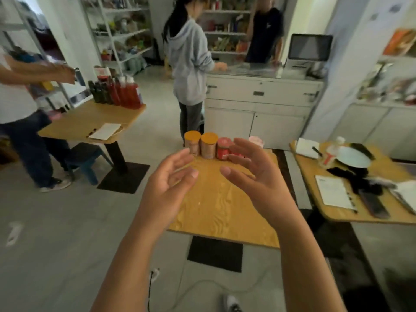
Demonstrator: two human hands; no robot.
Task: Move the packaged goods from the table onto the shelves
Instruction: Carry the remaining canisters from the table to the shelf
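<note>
Left hand [166, 179]: yours, raised over the near table, fingers loosely spread, holds nothing.
Right hand [252, 174]: same, palm facing the left one, fingers relaxed, nothing in it.
Gap: your hands are near each other but not touching.
Near table [225, 208]: wooden top, one row of jars along its far edge.
Orange-lid jars: 2, upright, side by side at the left end of the row [192, 143] [209, 145].
Red jar [223, 149]: 1 clearly seen, just right of the orange pair.
Pink-top jar [256, 140]: 1, at the right end, mostly behind your right fingers.
Hidden: whatever stands between the red and pink ones is covered by your right hand, so you can't count it.
Shelves [126, 32]: white racks at the back of the room, stocked, well apart from the jars.
Left table [90, 122]: cluster of dark and red bottles [117, 93], count blurred.
Right table [337, 212]: 1 pan [353, 157].
Other people: 3, all standing beyond your table.
</note>
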